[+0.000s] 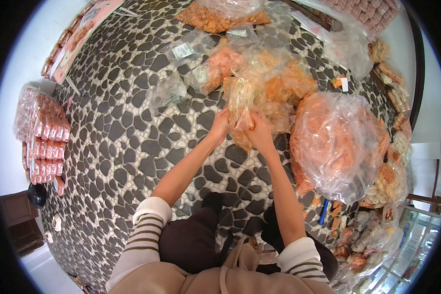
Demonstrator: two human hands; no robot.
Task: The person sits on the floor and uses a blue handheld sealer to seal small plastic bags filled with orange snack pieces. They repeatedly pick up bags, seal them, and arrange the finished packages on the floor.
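Both my hands grip a clear plastic bag [239, 106] with yellowish-orange contents, held above the floor in front of me. My left hand [221, 125] holds its left side, and my right hand [258, 130] holds its right side near the bottom. Just beyond are plastic bags of orange snack pieces [290, 82] and a bag with pink-orange contents [224, 62]. To the right stands a large, bulging clear bag of orange snacks [338, 143]. Crumpled clear bags with printed labels [169, 90] lie to the left of the held bag.
Stacked packs of snacks [49, 136] stand by the left wall, near a low pink table [73, 47]. A blue tool or strip [323, 212] lies right of my legs. Many filled bags [367, 235] line the right side. Another large snack bag [222, 16] lies ahead.
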